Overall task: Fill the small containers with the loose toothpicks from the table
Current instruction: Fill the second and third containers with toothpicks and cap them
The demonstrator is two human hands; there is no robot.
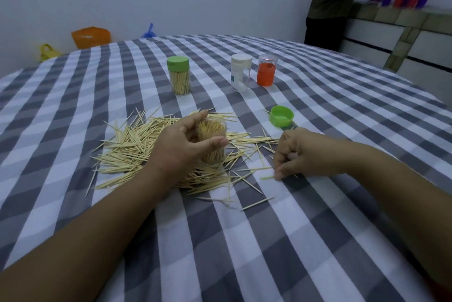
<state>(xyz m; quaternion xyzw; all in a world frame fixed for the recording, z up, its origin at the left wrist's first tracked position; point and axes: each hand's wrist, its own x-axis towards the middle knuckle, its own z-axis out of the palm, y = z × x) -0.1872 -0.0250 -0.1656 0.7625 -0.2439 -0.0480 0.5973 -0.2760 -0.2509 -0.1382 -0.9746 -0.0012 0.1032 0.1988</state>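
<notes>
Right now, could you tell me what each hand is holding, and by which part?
The left hand grips the open container around its side wall. The right hand pinches a toothpick at one end.

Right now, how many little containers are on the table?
4: one in the left hand, open container; behind, green-lidded container, white-lidded container, orange container.

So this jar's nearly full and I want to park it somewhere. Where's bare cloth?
Bare cloth lies between the green-lidded jar and the white-lidded jar, and across the near tablecloth between both forearms. It is crowded around the toothpick pile and the loose green lid.
</notes>
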